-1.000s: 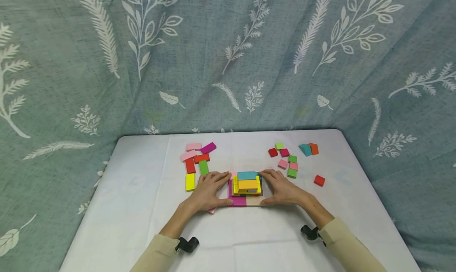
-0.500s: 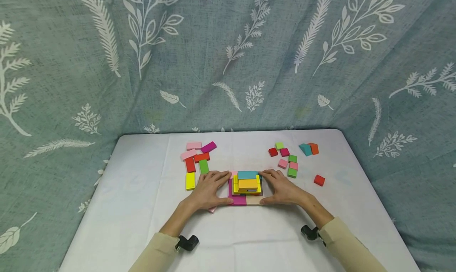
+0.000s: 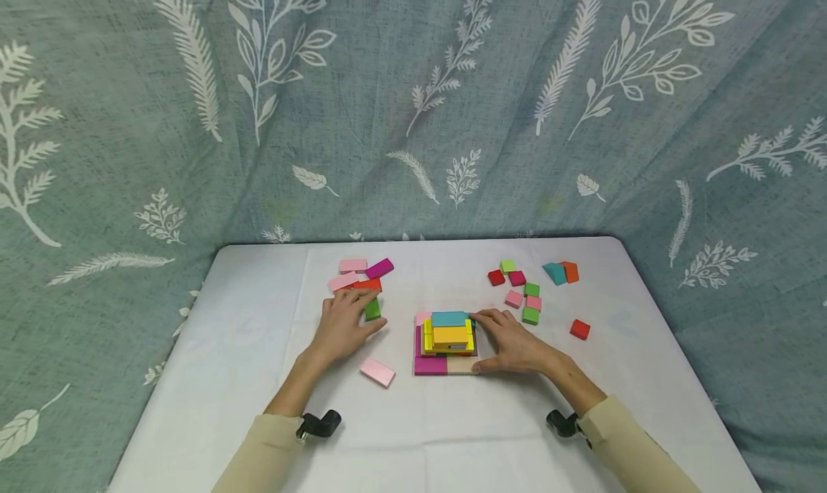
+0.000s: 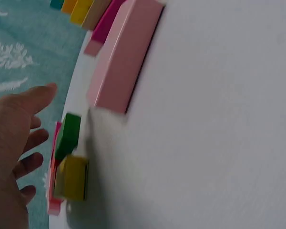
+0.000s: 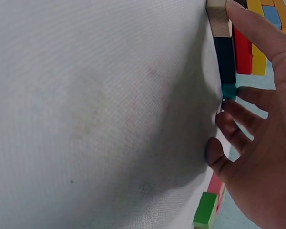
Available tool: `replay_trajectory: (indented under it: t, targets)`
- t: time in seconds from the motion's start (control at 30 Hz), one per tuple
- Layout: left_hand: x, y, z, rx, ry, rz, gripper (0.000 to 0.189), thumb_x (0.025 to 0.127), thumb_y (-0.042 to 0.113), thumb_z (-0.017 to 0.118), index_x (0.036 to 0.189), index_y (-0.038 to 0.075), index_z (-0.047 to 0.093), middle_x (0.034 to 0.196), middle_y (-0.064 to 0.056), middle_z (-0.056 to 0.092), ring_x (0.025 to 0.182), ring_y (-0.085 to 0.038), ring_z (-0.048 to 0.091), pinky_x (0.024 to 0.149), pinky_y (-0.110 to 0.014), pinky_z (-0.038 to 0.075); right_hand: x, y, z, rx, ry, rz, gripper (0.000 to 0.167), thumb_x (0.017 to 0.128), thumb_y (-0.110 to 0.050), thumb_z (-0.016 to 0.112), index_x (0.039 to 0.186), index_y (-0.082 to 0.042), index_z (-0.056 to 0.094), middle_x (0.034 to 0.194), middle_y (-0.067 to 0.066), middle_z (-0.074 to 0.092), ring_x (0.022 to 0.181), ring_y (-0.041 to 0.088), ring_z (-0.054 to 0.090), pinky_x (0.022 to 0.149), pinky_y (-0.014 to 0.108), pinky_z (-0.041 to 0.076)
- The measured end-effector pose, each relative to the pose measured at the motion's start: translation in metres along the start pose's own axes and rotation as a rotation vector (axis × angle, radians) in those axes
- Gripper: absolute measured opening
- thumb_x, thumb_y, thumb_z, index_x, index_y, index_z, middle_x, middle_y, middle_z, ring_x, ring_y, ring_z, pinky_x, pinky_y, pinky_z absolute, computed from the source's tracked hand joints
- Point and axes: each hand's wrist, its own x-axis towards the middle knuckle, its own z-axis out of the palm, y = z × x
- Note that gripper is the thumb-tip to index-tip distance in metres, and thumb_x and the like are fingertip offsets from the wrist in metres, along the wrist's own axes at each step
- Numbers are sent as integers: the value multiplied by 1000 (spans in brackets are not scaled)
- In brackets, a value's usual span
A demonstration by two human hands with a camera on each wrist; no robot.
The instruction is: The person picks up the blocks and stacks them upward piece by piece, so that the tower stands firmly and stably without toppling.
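Note:
A stepped stack of coloured blocks [image 3: 449, 336] stands in the middle of the table, with a blue block [image 3: 448, 318] and an orange one on top. My right hand [image 3: 517, 342] rests against its right side, fingers spread. The thumb touches a plain wood block [image 5: 219, 18] at the front corner; the index fingertip meets a teal block [image 5: 229, 91] at the back. My left hand [image 3: 341, 324] hovers over the left group with relaxed, empty fingers, beside a green block [image 3: 372, 308]. A yellow block [image 4: 76, 179], hidden under that hand in the head view, shows in the left wrist view.
A pink block [image 3: 377, 372] lies between my left forearm and the stack. Pink, magenta [image 3: 380, 268] and red blocks lie behind my left hand. Several small cubes [image 3: 514, 298] are scattered back right, near a teal triangular block [image 3: 554, 273]; a red cube [image 3: 580, 329] lies apart.
My left hand has left the stack's left side and moved left and back to the loose blocks, uncovering the pink block. My right hand stays at the stack.

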Motion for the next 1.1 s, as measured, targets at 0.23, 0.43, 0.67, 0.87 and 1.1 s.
replay_trajectory:
  t: [0.23,0.43,0.67,0.87,1.1]
  targets:
    - [8,-17,-11,17,-90,-13,58,90,27,68,147,20,54,149,-6,50,129,-31,40,93,-55,30,0,1,0,1,-6,7,107,68,-62,85,156,-25,37,153,1,40,136,25,37,109,52,42]
    - [19,-22,-13,63,-136,2,57,90,13,62,145,24,57,143,-5,52,129,-32,38,94,-55,29,0,0,0,5,-3,7,107,68,-62,85,156,-23,37,152,2,41,135,26,38,108,53,42]
    - [28,-24,-13,160,-143,58,48,92,11,70,134,34,66,134,-5,53,127,-32,39,96,-55,29,0,2,1,-4,2,-1,107,69,-65,84,156,-24,37,153,1,40,136,26,37,109,53,40]
    - [31,-24,-12,162,-128,69,36,87,25,80,121,29,71,135,-4,52,128,-30,39,97,-54,29,0,2,2,-3,6,0,107,68,-64,84,156,-24,38,154,1,39,137,26,37,109,53,41]
    - [29,-1,-13,-77,-39,86,36,85,39,81,116,26,69,117,6,67,112,-20,56,91,-46,30,0,3,2,-10,11,-8,107,69,-64,84,156,-23,37,154,1,39,136,26,37,109,52,41]
